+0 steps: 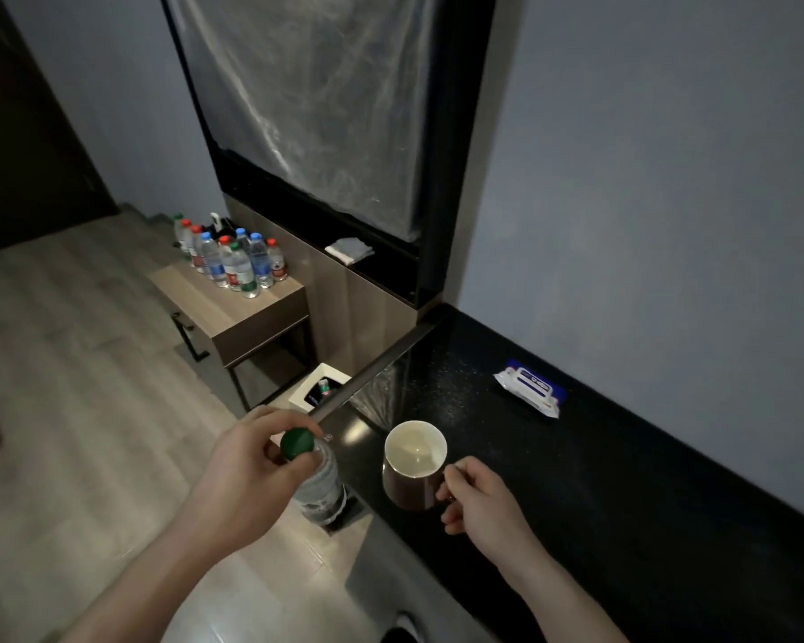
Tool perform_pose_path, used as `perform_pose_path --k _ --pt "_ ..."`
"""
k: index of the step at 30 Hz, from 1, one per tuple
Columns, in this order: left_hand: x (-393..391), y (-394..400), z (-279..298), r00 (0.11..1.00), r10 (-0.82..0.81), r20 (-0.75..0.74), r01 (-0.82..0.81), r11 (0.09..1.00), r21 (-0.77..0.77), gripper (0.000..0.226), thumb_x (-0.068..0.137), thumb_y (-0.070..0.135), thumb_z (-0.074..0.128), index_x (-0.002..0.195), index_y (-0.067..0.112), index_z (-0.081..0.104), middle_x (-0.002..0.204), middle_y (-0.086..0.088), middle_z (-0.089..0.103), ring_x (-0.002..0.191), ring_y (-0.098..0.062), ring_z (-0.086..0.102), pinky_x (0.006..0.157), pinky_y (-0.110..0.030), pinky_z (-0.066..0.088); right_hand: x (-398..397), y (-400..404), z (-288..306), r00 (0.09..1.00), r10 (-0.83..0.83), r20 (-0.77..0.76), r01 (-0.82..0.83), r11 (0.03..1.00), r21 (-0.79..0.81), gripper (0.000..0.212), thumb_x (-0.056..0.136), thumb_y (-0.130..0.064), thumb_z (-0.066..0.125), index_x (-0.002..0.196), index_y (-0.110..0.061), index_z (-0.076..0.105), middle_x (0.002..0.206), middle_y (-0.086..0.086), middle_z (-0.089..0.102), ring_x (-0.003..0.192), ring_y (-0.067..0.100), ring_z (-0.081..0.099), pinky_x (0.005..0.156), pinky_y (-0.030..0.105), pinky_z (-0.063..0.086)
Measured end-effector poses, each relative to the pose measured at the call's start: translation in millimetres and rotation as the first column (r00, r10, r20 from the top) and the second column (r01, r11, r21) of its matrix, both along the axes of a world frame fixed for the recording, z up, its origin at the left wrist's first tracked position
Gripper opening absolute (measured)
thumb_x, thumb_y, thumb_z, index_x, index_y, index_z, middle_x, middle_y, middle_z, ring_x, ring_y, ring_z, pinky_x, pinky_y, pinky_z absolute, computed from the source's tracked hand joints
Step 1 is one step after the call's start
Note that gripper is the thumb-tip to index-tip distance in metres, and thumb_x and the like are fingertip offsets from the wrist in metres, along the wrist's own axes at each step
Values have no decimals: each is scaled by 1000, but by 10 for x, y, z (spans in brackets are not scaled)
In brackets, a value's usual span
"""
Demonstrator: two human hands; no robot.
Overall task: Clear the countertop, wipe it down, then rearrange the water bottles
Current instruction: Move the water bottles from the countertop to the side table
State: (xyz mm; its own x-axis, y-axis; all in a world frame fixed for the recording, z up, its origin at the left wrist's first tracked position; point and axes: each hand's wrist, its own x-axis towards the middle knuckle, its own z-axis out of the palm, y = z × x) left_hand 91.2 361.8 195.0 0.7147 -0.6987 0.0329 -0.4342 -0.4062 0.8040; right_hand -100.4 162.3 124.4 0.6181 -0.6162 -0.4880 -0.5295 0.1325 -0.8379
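My left hand (247, 475) grips the neck of a clear water bottle (321, 489) with a green cap, held at the front edge of the black countertop (599, 494). My right hand (479, 498) pinches the handle of a mug (414, 461), dark outside and white inside, which stands on the countertop near its left end. A pack of wet wipes (530, 387) lies by the wall. Several water bottles (233, 257) with red, blue and green caps stand grouped on a low wooden side table (233, 317) to the left.
A white waste bin (319, 389) with something dark inside stands on the floor between the side table and the counter. A folded grey cloth (350, 249) lies on a dark ledge under a plastic-covered panel. Wood floor spreads to the left.
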Motion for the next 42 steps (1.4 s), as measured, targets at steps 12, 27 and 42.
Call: perform_pose_path --k 12,27,42 --pt "1555 90 -24 988 154 20 -154 987 34 19 86 17 80 93 34 74 101 9 64 59 -7 56 55 -13 45 1915 -60 -121 980 201 4 -200 979 -37 28 107 -35 49 86 -20 60 82 -1 62 69 8 61 65 20 53" --pt "3956 314 -76 923 383 -18 -384 923 -5 20 83 18 84 90 35 76 100 15 67 86 0 68 68 -10 49 4700 -245 -140 943 332 -27 -333 943 -8 40 99 -63 50 109 -27 64 80 0 66 63 8 64 62 22 56" --pt "7057 1082 -403 977 213 19 -214 973 85 29 79 10 85 86 36 75 102 18 65 69 -16 64 65 -12 45 7378 726 -622 978 97 -187 -133 973 -190 65 86 -72 63 64 -11 58 54 2 61 63 20 67 62 26 50"
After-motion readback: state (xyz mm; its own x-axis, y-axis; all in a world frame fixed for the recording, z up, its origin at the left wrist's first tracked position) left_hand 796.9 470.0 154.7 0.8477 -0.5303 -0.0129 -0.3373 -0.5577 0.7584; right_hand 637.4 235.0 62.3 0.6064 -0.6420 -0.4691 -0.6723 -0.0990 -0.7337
